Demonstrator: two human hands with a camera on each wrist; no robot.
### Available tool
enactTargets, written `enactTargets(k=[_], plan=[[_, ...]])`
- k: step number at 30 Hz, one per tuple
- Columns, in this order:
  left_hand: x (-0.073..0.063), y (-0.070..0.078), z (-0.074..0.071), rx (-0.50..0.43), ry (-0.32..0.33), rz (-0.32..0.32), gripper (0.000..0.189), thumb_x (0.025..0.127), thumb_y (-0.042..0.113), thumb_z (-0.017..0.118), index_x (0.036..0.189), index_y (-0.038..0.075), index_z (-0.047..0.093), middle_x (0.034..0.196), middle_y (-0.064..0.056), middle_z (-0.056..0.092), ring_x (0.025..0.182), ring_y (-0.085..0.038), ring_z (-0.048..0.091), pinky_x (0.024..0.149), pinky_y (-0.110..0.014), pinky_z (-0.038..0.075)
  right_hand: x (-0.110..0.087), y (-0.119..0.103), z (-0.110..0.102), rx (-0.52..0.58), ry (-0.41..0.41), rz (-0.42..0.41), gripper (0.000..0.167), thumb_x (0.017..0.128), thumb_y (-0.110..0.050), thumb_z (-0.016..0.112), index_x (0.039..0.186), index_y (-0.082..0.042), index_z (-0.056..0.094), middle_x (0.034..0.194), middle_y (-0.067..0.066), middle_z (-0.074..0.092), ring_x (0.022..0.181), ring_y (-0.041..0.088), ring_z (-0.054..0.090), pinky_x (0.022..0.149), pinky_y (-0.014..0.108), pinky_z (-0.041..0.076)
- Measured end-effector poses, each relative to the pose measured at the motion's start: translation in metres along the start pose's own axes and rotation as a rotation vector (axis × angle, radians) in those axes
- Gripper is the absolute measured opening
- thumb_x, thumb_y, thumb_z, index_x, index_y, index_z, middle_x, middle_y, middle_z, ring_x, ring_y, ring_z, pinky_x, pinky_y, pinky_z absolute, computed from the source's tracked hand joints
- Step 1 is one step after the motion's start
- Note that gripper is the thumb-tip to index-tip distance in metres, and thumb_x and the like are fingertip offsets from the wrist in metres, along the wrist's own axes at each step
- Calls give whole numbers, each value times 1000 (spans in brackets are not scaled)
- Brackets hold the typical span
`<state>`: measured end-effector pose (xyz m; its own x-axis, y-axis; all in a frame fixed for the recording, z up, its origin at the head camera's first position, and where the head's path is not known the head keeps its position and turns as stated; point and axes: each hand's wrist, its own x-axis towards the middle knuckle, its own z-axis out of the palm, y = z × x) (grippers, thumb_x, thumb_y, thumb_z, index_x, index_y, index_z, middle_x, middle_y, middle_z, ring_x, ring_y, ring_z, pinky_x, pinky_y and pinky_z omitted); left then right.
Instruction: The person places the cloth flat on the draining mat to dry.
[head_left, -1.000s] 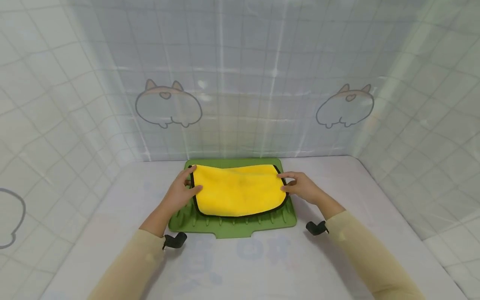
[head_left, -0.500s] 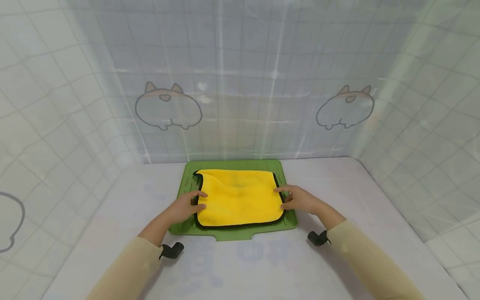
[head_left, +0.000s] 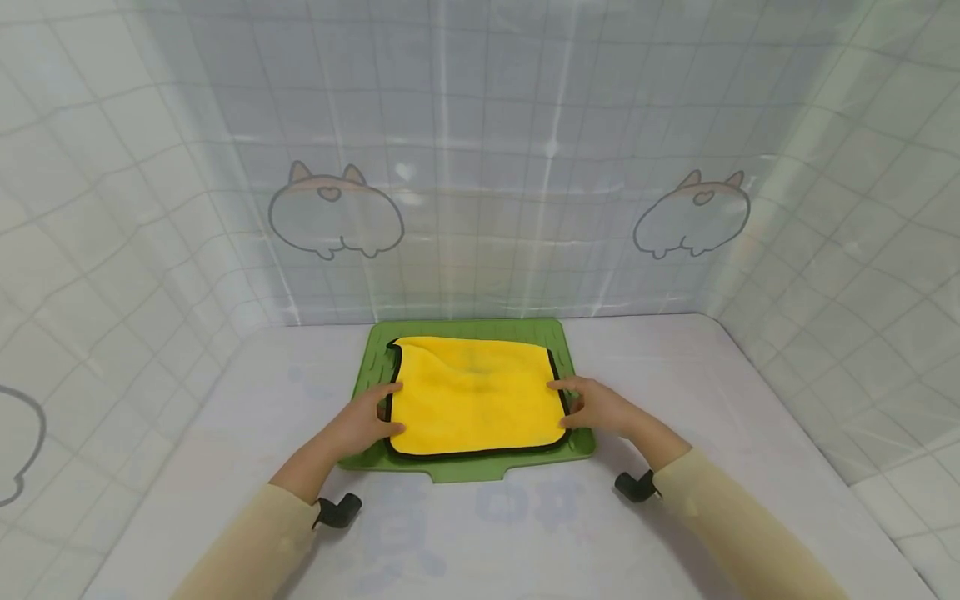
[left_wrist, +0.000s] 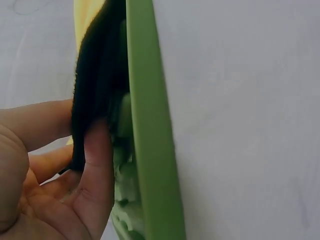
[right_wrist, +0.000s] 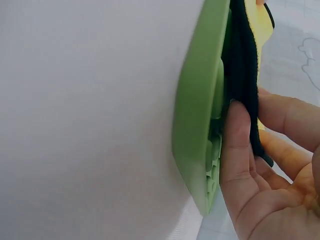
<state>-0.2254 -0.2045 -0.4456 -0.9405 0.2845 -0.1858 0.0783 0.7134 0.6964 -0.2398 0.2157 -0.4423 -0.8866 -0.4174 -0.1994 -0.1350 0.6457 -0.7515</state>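
Note:
A yellow cloth (head_left: 480,400) with a black border lies spread over a green ridged drying mat (head_left: 467,475). My left hand (head_left: 363,421) pinches the cloth's left edge near the front corner. On the opposite edge, my right hand (head_left: 603,407) does the same. Close up in the left wrist view, fingers and thumb sit on either side of the dark underside (left_wrist: 92,85) just over the mat's raised rim (left_wrist: 150,125). The right wrist view has the right hand (right_wrist: 270,200) gripping the hem beside the rim (right_wrist: 197,100). The cloth's far left corner is folded, with a crease running inward.
A pale table cover (head_left: 480,542) with faint printed marks spreads around the mat. Tiled-pattern sheeting (head_left: 480,167) rises behind and on both sides, close to the mat's far edge. Dark wrist-camera mounts (head_left: 636,486) jut inward from both sleeves.
Both hands came toward the person, and the cloth moved down and nearer, lying flatter over the mat. In the last half second its left edge shifted slightly left, with the left hand.

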Motion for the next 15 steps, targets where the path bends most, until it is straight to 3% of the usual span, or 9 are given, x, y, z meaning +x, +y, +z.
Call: enactTargets(k=[10, 15], plan=[[-2, -5, -5, 51, -34, 25, 78, 90, 20, 77, 154, 2, 36, 158, -27, 28, 122, -40, 51, 91, -51, 51, -6, -5, 7, -25, -1, 11, 70, 83, -9, 82, 146, -11, 52, 145, 18, 48, 70, 17, 56, 59, 32, 50], [-3, -4, -5, 86, -55, 43, 75, 89, 20, 78, 152, 2, 40, 155, -27, 32, 123, -42, 51, 93, -52, 51, -6, -6, 3, -51, -57, 20, 71, 85, -14, 82, 149, -16, 50, 116, 12, 64, 66, 17, 57, 58, 31, 48]])
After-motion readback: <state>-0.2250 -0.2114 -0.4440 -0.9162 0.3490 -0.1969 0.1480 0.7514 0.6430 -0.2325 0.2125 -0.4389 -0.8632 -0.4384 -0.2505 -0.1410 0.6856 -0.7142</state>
